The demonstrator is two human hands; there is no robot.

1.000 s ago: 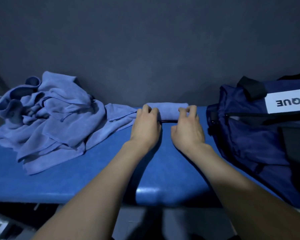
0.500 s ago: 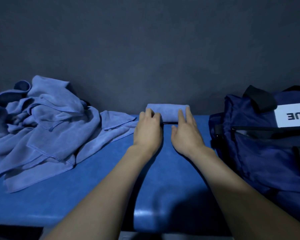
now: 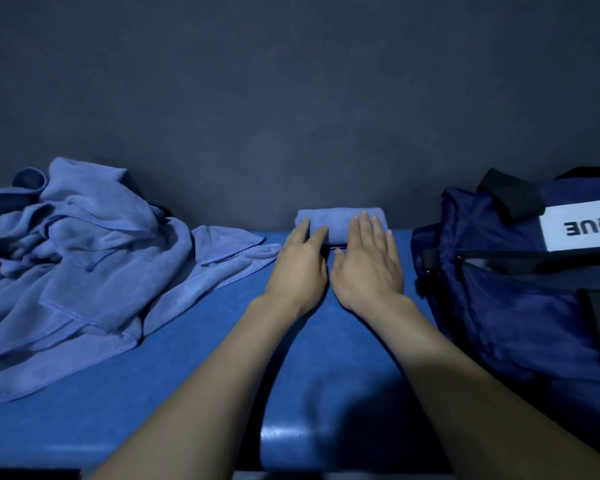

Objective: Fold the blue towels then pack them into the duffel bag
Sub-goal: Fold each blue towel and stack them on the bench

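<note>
At centre frame, against the wall, the rolled towel (image 3: 338,225) now lies under flattened fingers: the left hand (image 3: 300,268) and right hand (image 3: 368,268), curled a second ago, press it, grasping nothing. The roll looks finished; the duffel bag (image 3: 520,292) waits at right.

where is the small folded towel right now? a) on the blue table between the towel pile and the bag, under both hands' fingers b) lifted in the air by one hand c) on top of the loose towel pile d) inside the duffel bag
a: the folded towel lies on the table at the wall, left hand and right hand flat on it, pile left, duffel bag right.
</note>
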